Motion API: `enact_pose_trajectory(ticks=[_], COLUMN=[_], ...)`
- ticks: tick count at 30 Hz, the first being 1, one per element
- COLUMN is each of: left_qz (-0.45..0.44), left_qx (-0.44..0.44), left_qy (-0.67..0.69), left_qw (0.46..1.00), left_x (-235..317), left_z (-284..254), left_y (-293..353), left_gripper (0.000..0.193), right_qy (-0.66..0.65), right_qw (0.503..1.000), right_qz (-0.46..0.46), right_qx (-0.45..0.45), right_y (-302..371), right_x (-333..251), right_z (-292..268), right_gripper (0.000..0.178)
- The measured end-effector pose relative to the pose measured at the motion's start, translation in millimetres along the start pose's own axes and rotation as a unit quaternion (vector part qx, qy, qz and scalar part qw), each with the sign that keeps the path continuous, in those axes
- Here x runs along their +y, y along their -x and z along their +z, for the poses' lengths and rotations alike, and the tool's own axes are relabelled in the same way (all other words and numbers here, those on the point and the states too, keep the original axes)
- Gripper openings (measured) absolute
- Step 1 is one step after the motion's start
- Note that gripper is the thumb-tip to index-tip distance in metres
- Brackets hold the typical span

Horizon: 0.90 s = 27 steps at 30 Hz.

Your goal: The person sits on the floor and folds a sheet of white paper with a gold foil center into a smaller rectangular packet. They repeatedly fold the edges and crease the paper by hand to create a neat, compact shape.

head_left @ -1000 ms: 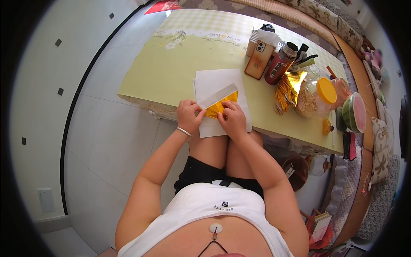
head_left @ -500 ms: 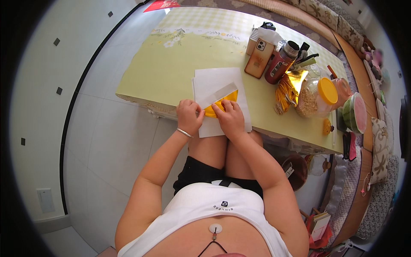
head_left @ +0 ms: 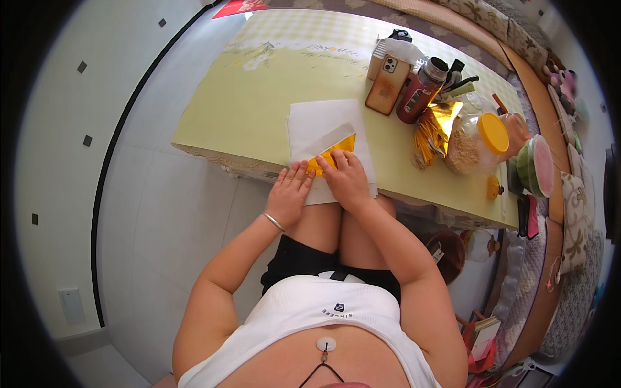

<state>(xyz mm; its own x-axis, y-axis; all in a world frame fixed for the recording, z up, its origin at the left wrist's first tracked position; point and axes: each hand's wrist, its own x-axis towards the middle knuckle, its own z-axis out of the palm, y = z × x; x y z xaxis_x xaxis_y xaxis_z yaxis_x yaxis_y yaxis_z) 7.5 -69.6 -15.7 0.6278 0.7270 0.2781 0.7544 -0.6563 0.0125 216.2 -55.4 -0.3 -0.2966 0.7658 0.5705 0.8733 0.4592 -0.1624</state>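
Note:
A sheet of gold foil paper (head_left: pixel 346 143), folded on a slant so that a pale strip shows along its upper edge, lies on a small stack of white paper (head_left: pixel 310 119) at the table's front edge. My left hand (head_left: pixel 290 192) rests flat at the foil's lower left end, fingers stretched out and holding nothing. Bent over the foil, my right hand (head_left: pixel 347 179) grips it against the paper with thumb and fingertips. Part of the foil is hidden beneath my fingers.
To the right on the table (head_left: pixel 226 110) stand a phone (head_left: pixel 387 84), a dark red flask (head_left: pixel 420 94), a bundle of gold foil strips (head_left: pixel 430 132), a yellow-lidded jar (head_left: pixel 471 145) and a cut watermelon (head_left: pixel 535 167). A bin (head_left: pixel 446 255) stands below the table edge.
My left hand has gone from a pinch at the foil's left corner to lying flat with fingers extended. My right hand stays on the foil. The view has shifted slightly.

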Motion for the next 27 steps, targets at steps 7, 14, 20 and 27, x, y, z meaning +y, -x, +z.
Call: enact_pose_trajectory(ticks=[7, 14, 20, 27], left_qz=[-0.006, -0.196, -0.300, -0.136], left_qx=[0.149, 0.120, -0.016, 0.095], left_qy=[0.069, 0.118, 0.151, 0.102], left_qw=[0.986, 0.966, 0.942, 0.981], left_x=[-22.2, -16.6, -10.1, -3.7], left_z=[-9.2, -20.7, -33.6, -20.0], left_y=[1.4, -70.2, -87.2, -86.4], left_gripper=[0.042, 0.053, 0.037, 0.016], right_qy=[-0.040, -0.091, -0.043, 0.074], right_qw=[0.999, 0.989, 0.987, 0.975], right_qz=[-0.005, 0.079, 0.127, -0.142], right_qx=[-0.021, -0.086, -0.086, -0.154], right_y=[2.9, -10.6, -37.0, -65.1], right_x=[3.5, 16.7, 41.2, 45.4], right_z=[2.9, -7.5, -14.0, -20.1], right_gripper=[0.044, 0.047, 0.050, 0.048])
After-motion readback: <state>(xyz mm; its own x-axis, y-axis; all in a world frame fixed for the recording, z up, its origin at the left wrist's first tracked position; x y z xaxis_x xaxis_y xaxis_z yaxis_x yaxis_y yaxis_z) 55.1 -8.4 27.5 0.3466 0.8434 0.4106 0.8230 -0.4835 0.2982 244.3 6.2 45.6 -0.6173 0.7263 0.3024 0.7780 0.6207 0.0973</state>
